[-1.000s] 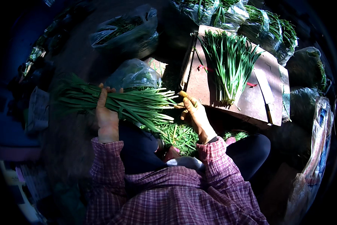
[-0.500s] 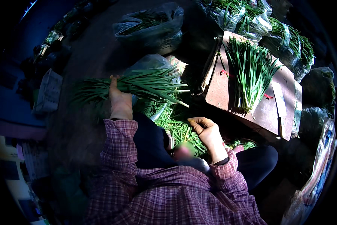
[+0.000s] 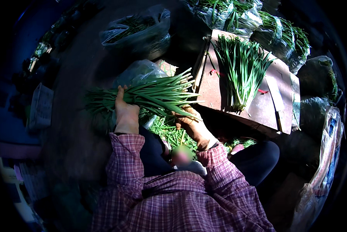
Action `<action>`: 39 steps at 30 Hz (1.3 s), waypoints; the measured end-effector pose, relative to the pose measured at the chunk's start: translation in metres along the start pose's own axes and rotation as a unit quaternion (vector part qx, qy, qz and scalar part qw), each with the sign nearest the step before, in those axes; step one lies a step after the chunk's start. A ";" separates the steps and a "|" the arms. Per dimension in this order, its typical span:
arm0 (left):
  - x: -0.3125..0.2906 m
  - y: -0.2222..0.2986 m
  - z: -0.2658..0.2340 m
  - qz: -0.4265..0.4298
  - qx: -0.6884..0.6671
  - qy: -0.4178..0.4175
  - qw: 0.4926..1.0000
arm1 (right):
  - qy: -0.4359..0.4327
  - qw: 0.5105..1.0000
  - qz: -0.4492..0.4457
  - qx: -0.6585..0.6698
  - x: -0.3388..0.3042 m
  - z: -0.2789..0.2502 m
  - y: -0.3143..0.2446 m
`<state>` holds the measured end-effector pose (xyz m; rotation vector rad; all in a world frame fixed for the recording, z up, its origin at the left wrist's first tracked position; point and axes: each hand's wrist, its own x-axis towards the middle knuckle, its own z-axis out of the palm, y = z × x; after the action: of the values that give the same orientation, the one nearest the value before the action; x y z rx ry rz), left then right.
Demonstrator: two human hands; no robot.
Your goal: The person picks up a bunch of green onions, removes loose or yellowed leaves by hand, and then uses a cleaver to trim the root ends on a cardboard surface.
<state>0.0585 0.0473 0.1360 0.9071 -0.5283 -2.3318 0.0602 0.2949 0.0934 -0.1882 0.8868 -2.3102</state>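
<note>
Harsh sunlight on centre, deep shadows around, dark fisheye vignette, edges bent, bluish left rim.

Strong sunlight falls from above onto a brown board (image 3: pixel 227 96), well out past the hand, laid flat and lit bright against deep shadow all round. A fan of green stalks (image 3: pixel 241 73) lies spread on it. Beyond that, clear plastic bags of greens (image 3: pixel 281 34) are heaped at the far edge, and another filled bag (image 3: pixel 138 29) sits farther left. The dark ground (image 3: pixel 76 127) to the near left lies in blue shade.
</note>
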 end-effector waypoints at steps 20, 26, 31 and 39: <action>0.001 -0.003 -0.006 -0.045 0.024 -0.098 0.994 | 0.050 0.993 0.052 -0.094 -0.003 -0.025 -0.027; 0.013 0.023 -0.022 -0.069 -0.049 -0.157 0.984 | -0.010 0.997 -0.032 0.074 -0.038 -0.034 -0.056; 0.007 0.018 -0.021 -0.052 -0.058 -0.195 0.978 | 0.118 0.986 0.071 -0.091 -0.030 -0.029 -0.057; -0.007 -0.003 -0.022 -0.109 -0.071 -0.248 0.960 | 0.060 0.950 0.013 -0.308 -0.002 0.005 -0.036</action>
<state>0.0771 0.0508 0.1226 0.3173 -0.4661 -2.7704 0.0447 0.3134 0.1200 -0.2972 1.6442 -1.9672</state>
